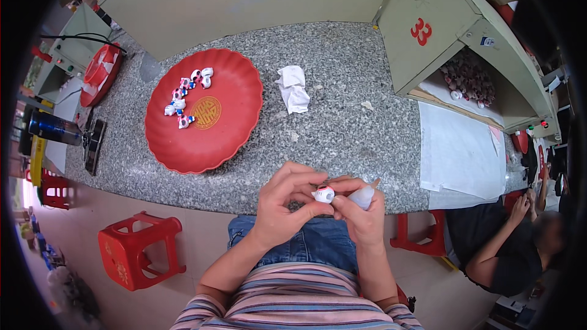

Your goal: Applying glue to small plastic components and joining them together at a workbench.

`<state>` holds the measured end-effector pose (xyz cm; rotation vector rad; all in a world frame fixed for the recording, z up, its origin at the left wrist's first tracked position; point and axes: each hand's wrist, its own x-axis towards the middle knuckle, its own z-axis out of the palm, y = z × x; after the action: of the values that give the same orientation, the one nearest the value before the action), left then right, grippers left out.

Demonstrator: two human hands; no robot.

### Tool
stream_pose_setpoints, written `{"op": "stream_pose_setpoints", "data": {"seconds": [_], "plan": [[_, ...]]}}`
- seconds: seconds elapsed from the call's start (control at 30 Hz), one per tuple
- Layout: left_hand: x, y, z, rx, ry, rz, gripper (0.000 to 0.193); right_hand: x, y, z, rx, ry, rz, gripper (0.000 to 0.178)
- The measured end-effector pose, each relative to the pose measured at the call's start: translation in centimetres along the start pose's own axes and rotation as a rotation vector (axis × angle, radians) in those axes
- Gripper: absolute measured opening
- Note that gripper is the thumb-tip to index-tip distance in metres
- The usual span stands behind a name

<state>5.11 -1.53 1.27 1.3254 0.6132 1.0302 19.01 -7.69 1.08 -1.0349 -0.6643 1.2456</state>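
Observation:
Just in front of the counter's near edge, my two hands are brought close together. My left hand (284, 203) pinches a small white cat-like figurine head (322, 194) with red and dark markings between thumb and fingers. In my right hand (365, 217) is a small translucent squeeze bottle (361, 197) with a pointed tip, which points up and away to the right. The right thumb and fingertips also come up against the figurine head; whether they grip it is partly hidden.
A red scalloped plate (235, 128) on the granite counter (342, 128) carries several small figurines (178, 93). Crumpled white tissue (293, 88) lies right of it. An open-fronted cabinet (428, 30) holds many small pieces. White paper (455, 146), a red stool (140, 247) and a seated co-worker (501, 244) are around.

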Motion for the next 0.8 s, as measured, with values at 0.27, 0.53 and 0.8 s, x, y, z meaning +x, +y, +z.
{"op": "stream_pose_setpoints", "data": {"seconds": [0.27,0.53,0.8], "plan": [[0.1,-0.5,-0.3,0.123,-0.049,0.124,0.03,0.1,0.6,-0.2,0.085,-0.018,0.003,0.016],[-0.2,-1.5,0.6,0.054,0.016,0.077,0.028,0.3,0.5,-0.6,0.166,0.003,0.112,0.014],[0.3,-1.6,1.7,0.097,0.104,0.002,0.019,0.3,0.3,-1.4,-0.06,0.068,-0.013,0.011]]}}
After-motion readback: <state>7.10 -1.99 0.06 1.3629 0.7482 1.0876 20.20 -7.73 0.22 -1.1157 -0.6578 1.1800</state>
